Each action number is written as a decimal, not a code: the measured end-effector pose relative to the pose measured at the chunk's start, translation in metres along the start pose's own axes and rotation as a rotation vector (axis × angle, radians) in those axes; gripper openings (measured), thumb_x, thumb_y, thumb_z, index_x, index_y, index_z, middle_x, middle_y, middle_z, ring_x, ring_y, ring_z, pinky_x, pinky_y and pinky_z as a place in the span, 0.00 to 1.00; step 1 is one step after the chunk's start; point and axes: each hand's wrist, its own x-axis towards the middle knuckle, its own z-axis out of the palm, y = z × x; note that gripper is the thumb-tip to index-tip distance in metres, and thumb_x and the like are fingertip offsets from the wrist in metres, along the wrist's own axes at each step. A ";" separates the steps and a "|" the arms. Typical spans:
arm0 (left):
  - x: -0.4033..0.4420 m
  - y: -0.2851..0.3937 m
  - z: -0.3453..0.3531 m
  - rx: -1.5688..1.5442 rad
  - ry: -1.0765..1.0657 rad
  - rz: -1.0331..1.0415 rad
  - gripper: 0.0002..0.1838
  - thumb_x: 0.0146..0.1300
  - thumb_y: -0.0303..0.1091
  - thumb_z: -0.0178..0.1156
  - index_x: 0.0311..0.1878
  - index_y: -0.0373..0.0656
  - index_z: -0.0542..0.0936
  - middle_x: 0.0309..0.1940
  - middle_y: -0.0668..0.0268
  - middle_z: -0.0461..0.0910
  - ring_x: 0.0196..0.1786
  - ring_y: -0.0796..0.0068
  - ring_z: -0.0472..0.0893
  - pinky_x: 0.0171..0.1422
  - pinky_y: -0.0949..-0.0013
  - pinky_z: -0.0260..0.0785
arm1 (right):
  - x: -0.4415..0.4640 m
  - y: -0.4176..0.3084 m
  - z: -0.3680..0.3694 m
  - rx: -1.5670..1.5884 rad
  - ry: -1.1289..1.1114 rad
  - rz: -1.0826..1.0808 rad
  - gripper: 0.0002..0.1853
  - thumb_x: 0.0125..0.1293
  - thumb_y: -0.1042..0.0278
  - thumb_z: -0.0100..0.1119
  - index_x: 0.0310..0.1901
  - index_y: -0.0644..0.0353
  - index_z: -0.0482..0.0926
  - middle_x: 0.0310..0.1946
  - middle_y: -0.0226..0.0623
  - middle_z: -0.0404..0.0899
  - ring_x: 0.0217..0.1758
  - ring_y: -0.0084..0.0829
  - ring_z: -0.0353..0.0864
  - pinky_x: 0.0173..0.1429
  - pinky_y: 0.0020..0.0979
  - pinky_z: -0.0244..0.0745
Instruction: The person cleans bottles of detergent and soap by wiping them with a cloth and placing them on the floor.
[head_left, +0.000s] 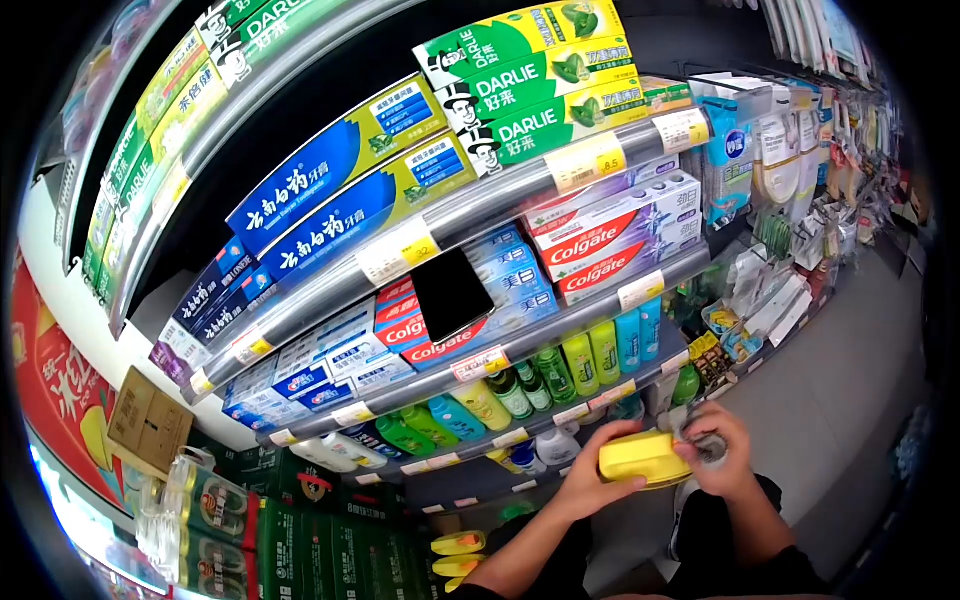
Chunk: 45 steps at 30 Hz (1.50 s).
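Note:
My left hand (591,484) is closed round a yellow bottle-like container (640,457), low at the right of the lower shelf. Its label and ends are partly covered by my fingers. At the container's right end, my right hand (728,452) has its fingers wrapped round a crumpled grey thing (708,449), perhaps a cloth, and touches the yellow container. Several more yellow containers (459,543) with similar colouring stand low near my left forearm.
Shelves hold toothpaste boxes (545,110), Colgate boxes (620,240) and upright bottles (578,365). A black phone-like slab (452,297) lies against Colgate boxes. Green drink cartons (330,540) and a cardboard box (148,420) stand lower left. Packets hang at right above grey floor (800,400).

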 end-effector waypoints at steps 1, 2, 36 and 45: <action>-0.001 -0.001 -0.002 0.029 0.012 0.011 0.36 0.57 0.26 0.74 0.68 0.37 0.69 0.61 0.60 0.77 0.64 0.69 0.77 0.69 0.65 0.68 | 0.000 0.003 0.001 0.010 -0.047 -0.015 0.13 0.53 0.78 0.75 0.37 0.61 0.79 0.35 0.41 0.79 0.36 0.38 0.80 0.43 0.33 0.75; -0.003 -0.003 -0.004 0.061 0.024 0.016 0.34 0.58 0.25 0.74 0.67 0.36 0.70 0.61 0.60 0.77 0.63 0.69 0.77 0.69 0.64 0.69 | -0.001 0.006 0.003 0.024 -0.092 -0.026 0.13 0.53 0.78 0.76 0.38 0.61 0.80 0.35 0.41 0.80 0.36 0.38 0.81 0.42 0.33 0.75; -0.002 0.004 0.017 0.675 0.318 0.238 0.19 0.57 0.36 0.77 0.50 0.40 0.85 0.38 0.58 0.86 0.40 0.58 0.87 0.43 0.64 0.78 | -0.007 0.018 0.014 -0.068 -0.241 0.144 0.14 0.63 0.69 0.69 0.50 0.61 0.84 0.58 0.50 0.72 0.61 0.50 0.75 0.66 0.41 0.70; -0.004 0.002 0.015 0.632 0.413 0.028 0.19 0.57 0.32 0.77 0.50 0.39 0.83 0.39 0.63 0.88 0.42 0.80 0.85 0.48 0.72 0.78 | -0.007 0.016 0.009 -0.092 -0.393 0.023 0.17 0.66 0.62 0.66 0.55 0.52 0.84 0.69 0.55 0.64 0.71 0.59 0.65 0.75 0.50 0.60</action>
